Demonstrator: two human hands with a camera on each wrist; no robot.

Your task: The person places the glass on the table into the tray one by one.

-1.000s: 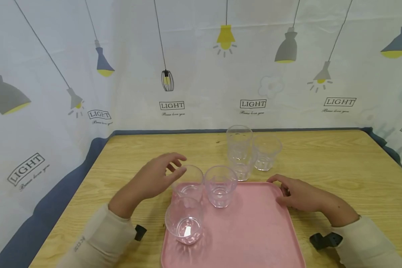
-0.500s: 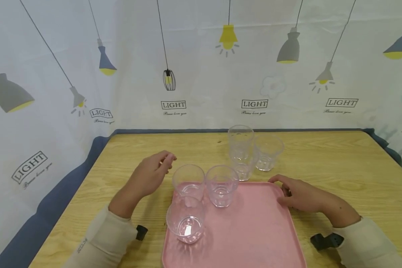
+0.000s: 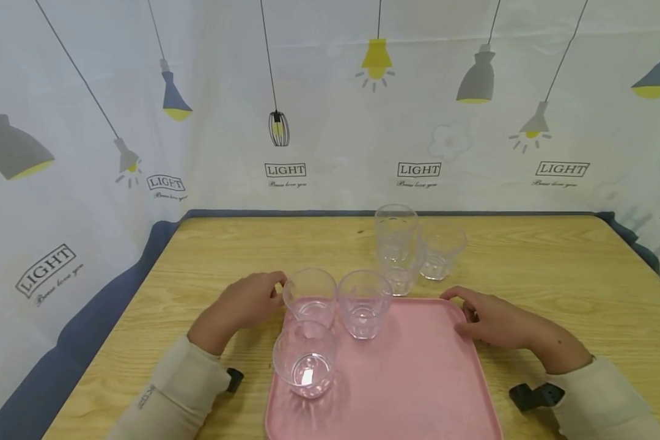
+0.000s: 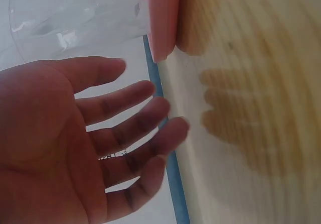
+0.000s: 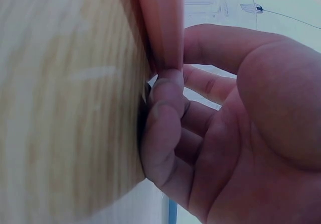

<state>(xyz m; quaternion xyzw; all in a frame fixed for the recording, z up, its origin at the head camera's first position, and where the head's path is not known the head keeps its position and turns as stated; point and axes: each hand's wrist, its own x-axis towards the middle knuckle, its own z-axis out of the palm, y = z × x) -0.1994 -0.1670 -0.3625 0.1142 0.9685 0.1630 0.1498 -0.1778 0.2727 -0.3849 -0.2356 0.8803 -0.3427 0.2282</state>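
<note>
A pink tray [image 3: 412, 379] lies on the table with three clear plastic cups standing at its left side: a near cup [image 3: 305, 360], a far-left cup [image 3: 310, 296] and another cup [image 3: 364, 305] beside that one. My left hand [image 3: 247, 300] is just outside the tray's far-left corner, its fingers loosely bent; in the left wrist view it holds nothing, and a gap shows between it and the tray edge [image 4: 163, 23]. My right hand [image 3: 497, 319] grips the tray's far-right corner; the right wrist view has thumb and fingers at the tray rim [image 5: 163, 28].
Behind the tray, more clear cups stand close together on the wooden table [image 3: 555, 269]: a tall-looking one [image 3: 395, 229] at the back and another cup [image 3: 441, 250] to its right. A white curtain [image 3: 330, 91] printed with lamps hangs behind the table.
My left hand has drawn away from the far-left cup toward the left, then lowered beside the tray's corner. The right hand stays at its corner; tray and cups keep their places.
</note>
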